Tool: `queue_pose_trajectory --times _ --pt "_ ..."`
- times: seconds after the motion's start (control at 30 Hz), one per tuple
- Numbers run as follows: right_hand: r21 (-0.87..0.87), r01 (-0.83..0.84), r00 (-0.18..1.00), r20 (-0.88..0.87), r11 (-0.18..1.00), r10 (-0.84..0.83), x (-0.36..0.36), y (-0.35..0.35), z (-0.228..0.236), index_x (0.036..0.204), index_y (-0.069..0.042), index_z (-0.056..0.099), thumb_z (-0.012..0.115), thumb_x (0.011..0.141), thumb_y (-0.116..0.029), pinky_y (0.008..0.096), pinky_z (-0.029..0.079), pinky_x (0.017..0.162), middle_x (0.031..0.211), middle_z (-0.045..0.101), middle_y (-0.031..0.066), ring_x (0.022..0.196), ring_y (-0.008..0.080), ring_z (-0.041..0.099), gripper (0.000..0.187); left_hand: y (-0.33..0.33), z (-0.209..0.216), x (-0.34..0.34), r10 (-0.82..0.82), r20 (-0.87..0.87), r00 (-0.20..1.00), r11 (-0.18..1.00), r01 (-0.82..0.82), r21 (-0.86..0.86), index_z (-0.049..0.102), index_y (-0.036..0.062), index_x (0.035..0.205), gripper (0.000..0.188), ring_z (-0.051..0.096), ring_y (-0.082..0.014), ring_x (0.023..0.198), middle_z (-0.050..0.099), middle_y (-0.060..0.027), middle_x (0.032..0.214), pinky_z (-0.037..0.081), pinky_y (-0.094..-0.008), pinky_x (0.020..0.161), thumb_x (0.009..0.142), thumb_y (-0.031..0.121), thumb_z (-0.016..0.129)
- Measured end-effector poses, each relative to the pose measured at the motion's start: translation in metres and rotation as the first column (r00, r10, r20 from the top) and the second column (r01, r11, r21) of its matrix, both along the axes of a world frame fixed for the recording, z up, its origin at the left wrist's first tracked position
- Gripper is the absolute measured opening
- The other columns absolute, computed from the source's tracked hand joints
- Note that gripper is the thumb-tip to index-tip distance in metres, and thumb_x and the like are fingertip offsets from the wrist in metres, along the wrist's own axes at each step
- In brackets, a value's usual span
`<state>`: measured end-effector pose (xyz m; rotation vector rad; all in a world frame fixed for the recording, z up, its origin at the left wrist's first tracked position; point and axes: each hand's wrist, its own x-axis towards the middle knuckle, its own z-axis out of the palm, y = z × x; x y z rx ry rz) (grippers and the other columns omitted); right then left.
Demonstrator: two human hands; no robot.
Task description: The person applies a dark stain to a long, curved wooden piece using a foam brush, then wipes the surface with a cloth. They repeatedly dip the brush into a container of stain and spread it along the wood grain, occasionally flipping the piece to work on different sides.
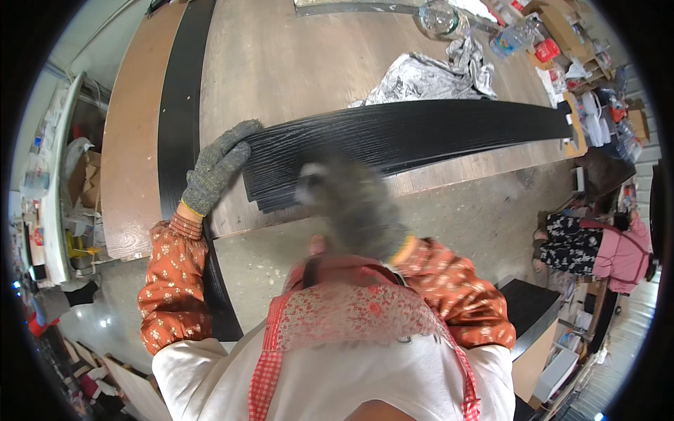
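Note:
A long black board with a wood-grain face lies across the table, reaching from my left hand toward the far right. Its near left corner shows a stepped edge, perhaps a second black piece beneath. My left hand, in a grey knitted glove, holds the board's left end, its fingertips at the far corner. Over the board's near edge, my gloved right hand is smeared by motion. A pale blurred patch shows at its front; whether it holds something I cannot make out.
The boards rest on a wood-toned table. A long black strip and a brown panel lie at left. Beyond the board are a crumpled grey-and-white cloth and clear plastic bottles. Another person is at the right.

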<state>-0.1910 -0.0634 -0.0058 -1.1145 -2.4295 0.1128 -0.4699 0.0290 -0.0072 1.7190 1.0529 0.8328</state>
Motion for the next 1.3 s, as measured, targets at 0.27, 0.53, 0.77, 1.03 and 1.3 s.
queue_pose_trajectory --times 0.27,0.53,0.77,1.03,1.3 --pt "0.062 0.071 0.982 0.169 0.996 -0.080 0.034 0.005 -0.014 0.130 -0.013 0.057 0.056 0.087 -0.019 0.0524 0.041 0.102 0.137 0.048 0.0141 0.123 0.0348 0.050 0.043 -0.006 0.012 0.006 0.007 -0.134 0.991 0.999 -0.014 -0.048 0.054 -0.0001 0.135 0.045 0.051 -0.0207 0.127 0.058 -0.0121 0.135 0.036 -0.0330 0.109 0.096 0.022 0.058" --pt "0.373 0.627 0.654 0.225 0.684 -0.722 0.262 -0.010 0.004 0.136 -0.017 0.051 0.055 0.093 -0.023 0.0479 0.042 0.099 0.141 0.047 0.0134 0.125 0.0356 0.049 0.043 0.005 0.019 0.011 -0.034 -0.346 0.938 0.995 0.065 0.078 0.056 0.0035 0.135 0.045 0.044 -0.0258 0.136 0.055 -0.0136 0.139 0.030 -0.0367 0.115 0.091 0.015 0.062" --pt "0.296 0.324 0.946 -0.129 0.899 -0.298 0.145 0.010 -0.026 0.125 -0.011 0.058 0.061 0.085 -0.020 0.0458 0.046 0.089 0.118 0.054 0.0134 0.106 0.0319 0.055 0.041 0.017 0.062 0.171 -0.155 -0.630 0.761 0.861 0.417 0.292 0.051 0.0075 0.140 0.078 0.034 -0.0344 0.142 0.041 -0.0206 0.149 0.024 -0.0442 0.118 0.072 0.031 0.081" --pt "0.429 0.700 0.624 0.022 0.571 -0.781 0.396 0.019 -0.003 0.118 -0.016 0.060 0.070 0.075 -0.015 0.0429 0.049 0.087 0.121 0.056 0.0092 0.111 0.0306 0.057 0.044 -0.001 0.038 0.226 -0.022 -0.822 0.569 0.736 0.566 0.372 0.040 0.0113 0.146 0.103 0.033 -0.0463 0.139 0.030 -0.0295 0.151 0.026 -0.0547 0.115 0.060 0.044 0.086" --pt "0.344 0.519 0.853 -0.149 0.783 -0.500 0.313 0.018 -0.009 0.101 -0.011 0.064 0.057 0.086 -0.016 0.0407 0.050 0.083 0.113 0.056 0.0110 0.102 0.0249 0.058 0.017 0.000 0.040 0.229 -0.038 -0.834 0.551 0.755 0.562 0.337 0.041 0.0137 0.143 0.101 0.034 -0.0470 0.136 0.031 -0.0285 0.149 0.026 -0.0578 0.113 0.058 0.043 0.088"
